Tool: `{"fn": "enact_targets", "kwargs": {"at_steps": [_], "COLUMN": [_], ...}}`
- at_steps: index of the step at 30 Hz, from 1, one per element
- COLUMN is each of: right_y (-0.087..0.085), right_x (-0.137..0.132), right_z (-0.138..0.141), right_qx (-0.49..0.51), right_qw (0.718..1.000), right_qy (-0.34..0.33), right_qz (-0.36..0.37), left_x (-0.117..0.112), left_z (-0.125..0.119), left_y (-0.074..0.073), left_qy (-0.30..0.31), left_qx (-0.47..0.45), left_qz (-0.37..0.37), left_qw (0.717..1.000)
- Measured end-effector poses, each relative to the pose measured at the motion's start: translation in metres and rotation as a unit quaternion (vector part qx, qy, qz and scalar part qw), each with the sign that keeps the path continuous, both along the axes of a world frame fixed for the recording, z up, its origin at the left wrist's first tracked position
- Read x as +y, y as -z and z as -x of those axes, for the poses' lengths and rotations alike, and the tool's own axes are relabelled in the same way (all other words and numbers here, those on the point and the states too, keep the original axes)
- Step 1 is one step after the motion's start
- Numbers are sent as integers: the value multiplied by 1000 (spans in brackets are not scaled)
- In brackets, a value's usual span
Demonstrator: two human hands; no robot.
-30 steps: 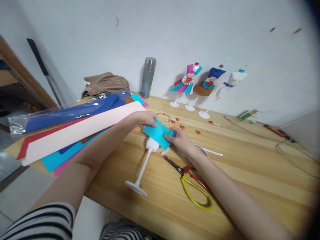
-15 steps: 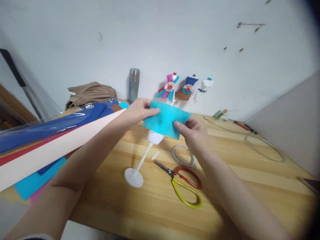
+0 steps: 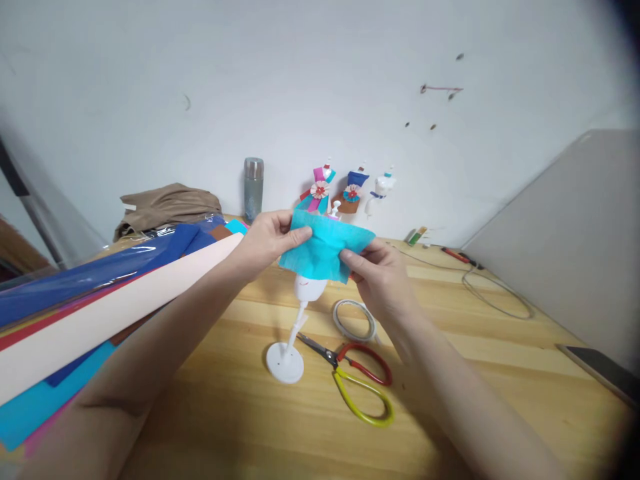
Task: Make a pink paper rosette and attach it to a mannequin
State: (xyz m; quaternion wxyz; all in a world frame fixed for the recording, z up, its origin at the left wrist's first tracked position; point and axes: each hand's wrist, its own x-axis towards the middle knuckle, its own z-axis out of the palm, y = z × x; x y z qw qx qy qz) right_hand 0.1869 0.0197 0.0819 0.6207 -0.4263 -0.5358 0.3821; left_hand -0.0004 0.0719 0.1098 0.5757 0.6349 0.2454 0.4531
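Observation:
My left hand (image 3: 275,241) pinches the left end of a turquoise sheet (image 3: 325,250), thumb on its near face. My right hand (image 3: 377,270) pinches its lower right side the same way. The sheet is thin; whether it is paper or cloth I cannot tell. It lies across the front of a small white mannequin (image 3: 310,291) on a stand and hides most of the torso. The mannequin's knobbed neck shows above the sheet, its lower body and round base below. Scissors (image 3: 330,358) with one red and one yellow handle and a roll of tape (image 3: 336,322) lie nearby.
Coloured sheets (image 3: 125,307) are piled at left beside a brown cloth (image 3: 167,208). A bottle (image 3: 253,190) and three small decorated mannequins (image 3: 356,180) stand by the wall. At right are a cutter (image 3: 456,255), a cord (image 3: 483,301) and a dark flat object (image 3: 600,370).
The view has shifted. The sheet has come against the mannequin's front and bends more; the neck now shows above it. Both hands keep their pinch, and the mannequin's base sits closer to the scissors.

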Motion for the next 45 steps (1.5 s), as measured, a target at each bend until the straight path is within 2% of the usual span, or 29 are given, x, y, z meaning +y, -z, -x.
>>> {"fn": "enact_targets", "kwargs": {"at_steps": [7,12,20,27,32,45], "right_y": [-4,-2,4,8,11,11], "right_x": [-3,-3,3,9,12,13], "right_z": [1,1,0,0,-1,3], "right_qx": [31,28,53,107,118,129], "right_qw": [999,998,996,988,988,986], "right_qy": [-33,-49,-61,-95,-88,-92], "right_qz": [20,35,40,51,48,44], "left_x": [8,11,13,10,8,7], "left_z": [-2,2,-2,-9,-10,-16], "left_y": [11,10,14,17,16,23], "left_qy": [39,65,34,44,47,49], "left_qx": [-44,-27,-29,-74,-95,-117], "left_qz": [0,30,76,101,120,121], "left_qw": [998,997,996,991,987,984]}}
